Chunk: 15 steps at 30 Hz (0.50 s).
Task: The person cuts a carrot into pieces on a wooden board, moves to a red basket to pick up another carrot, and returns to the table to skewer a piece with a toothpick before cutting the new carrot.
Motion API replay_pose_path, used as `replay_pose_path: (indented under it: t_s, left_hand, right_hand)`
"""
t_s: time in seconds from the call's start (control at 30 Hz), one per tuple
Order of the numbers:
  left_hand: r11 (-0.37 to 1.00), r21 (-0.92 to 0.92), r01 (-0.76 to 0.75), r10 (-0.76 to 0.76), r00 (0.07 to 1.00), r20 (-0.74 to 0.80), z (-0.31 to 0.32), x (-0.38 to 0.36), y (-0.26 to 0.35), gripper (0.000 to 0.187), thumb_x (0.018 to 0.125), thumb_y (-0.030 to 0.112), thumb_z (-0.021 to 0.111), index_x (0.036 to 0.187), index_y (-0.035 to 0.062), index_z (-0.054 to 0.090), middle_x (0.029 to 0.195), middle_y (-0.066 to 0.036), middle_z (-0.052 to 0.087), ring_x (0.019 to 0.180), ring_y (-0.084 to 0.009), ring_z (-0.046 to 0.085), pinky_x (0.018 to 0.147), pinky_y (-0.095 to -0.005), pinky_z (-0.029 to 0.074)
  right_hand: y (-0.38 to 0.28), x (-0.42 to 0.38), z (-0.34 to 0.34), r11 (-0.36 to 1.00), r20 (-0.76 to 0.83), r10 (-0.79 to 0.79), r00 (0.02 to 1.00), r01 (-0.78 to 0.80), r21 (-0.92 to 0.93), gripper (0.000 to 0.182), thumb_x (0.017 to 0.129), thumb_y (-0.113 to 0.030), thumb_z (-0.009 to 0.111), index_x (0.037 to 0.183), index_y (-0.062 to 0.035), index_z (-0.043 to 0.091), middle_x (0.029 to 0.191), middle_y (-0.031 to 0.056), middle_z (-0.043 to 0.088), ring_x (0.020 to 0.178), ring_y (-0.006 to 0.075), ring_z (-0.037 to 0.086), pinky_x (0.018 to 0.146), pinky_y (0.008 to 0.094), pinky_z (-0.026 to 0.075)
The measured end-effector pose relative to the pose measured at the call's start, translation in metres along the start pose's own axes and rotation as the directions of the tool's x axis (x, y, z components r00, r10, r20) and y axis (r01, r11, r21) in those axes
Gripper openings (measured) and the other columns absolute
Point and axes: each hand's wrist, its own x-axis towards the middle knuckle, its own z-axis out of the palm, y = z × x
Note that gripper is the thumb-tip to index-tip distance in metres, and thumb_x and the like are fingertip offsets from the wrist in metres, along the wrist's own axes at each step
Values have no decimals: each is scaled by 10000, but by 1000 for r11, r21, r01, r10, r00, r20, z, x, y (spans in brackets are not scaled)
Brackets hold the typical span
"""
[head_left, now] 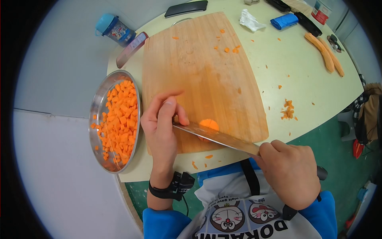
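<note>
My right hand (pixel 289 171) is closed around the handle of a kitchen knife (pixel 223 136), whose blade points left across the near part of a wooden cutting board (pixel 207 87). Partly behind the blade lies a round orange piece of carrot (pixel 209 124) with cut lines on its face. My left hand (pixel 162 119) is at the blade's far end, fingers bent and apart, one fingertip at or touching the blade. Just left of that hand, an oval metal tray (pixel 94 104) holds many diced carrot pieces (pixel 124 115).
Two peeled carrots (pixel 325 55) lie at the table's right side. Carrot scraps (pixel 288 109) are scattered on the table. Around the board's far end are a phone (pixel 132 49), a blue bottle (pixel 115 30), a black phone-like slab (pixel 186 8), a crumpled tissue (pixel 251 20) and a blue roll (pixel 284 21).
</note>
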Motion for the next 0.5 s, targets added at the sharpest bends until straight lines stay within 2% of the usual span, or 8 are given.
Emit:
replay_pose_path:
  t_s: [0.03, 0.1, 0.2, 0.27, 0.3, 0.37, 0.5]
  left_hand:
    - [1000, -2, 1, -1, 1000, -3, 0, 1, 0, 244, 895, 136, 401, 960, -54, 540, 538, -34, 432, 499, -87, 411, 488, -204, 337]
    - [1000, -7, 21, -21, 999, -24, -1, 1, 0, 303, 845, 117, 407, 1074, -38, 531, 556, -19, 479, 531, -64, 439, 533, -187, 344]
    - [999, -12, 44, -45, 999, -30, -1, 1, 2, 343, 810, 94, 380, 1096, -40, 516, 542, -16, 469, 527, -61, 425, 540, -183, 337]
    - [999, -12, 36, -37, 999, -27, 1, 2, 1, 343, 808, 92, 378, 1090, -43, 519, 536, -15, 465, 522, -59, 416, 535, -182, 332]
    - [1000, -6, 23, -23, 1000, -15, 2, 2, 0, 343, 806, 90, 376, 1085, -46, 521, 529, -13, 460, 517, -57, 407, 529, -181, 328]
    - [1000, 3, 31, -31, 1000, -4, 1, 4, 1, 347, 804, 91, 372, 1084, -50, 522, 526, -14, 461, 509, -55, 403, 518, -181, 319]
    - [998, -41, 53, -54, 998, -21, -3, 0, -6, 352, 799, 93, 362, 1063, -61, 538, 523, -16, 473, 487, -51, 398, 482, -179, 290]
  right_hand:
    - [0, 2, -2, 1000, 29, 6, 1000, -6, 0, 114, 623, -54, 567, 692, -53, 476, 592, 52, 494, 470, 191, 564, 388, 303, 418]
    - [1, 5, -5, 1000, 61, 6, 998, -5, -6, 111, 621, -52, 563, 691, -52, 477, 598, 54, 494, 472, 193, 565, 389, 306, 418]
    - [1, 10, -7, 1000, 107, 19, 994, -19, -4, 105, 618, -55, 561, 684, -51, 478, 607, 56, 497, 476, 195, 563, 390, 305, 417]
    - [1, 12, -4, 990, 85, 120, 989, -125, 59, 236, 678, -142, 693, 621, -51, 482, 561, 70, 481, 471, 266, 503, 422, 348, 378]
    - [1, 13, -3, 991, 101, 116, 988, -122, 58, 236, 678, -142, 693, 621, -51, 482, 561, 70, 481, 471, 266, 503, 422, 348, 378]
    - [1, 15, -1, 988, 35, 137, 990, -139, 68, 216, 635, -110, 694, 643, -52, 486, 576, 68, 476, 480, 265, 500, 427, 350, 377]
    - [-2, 20, -8, 987, 124, 144, 982, -152, 56, 224, 574, -81, 687, 664, -60, 482, 587, 64, 461, 497, 256, 503, 435, 347, 378]
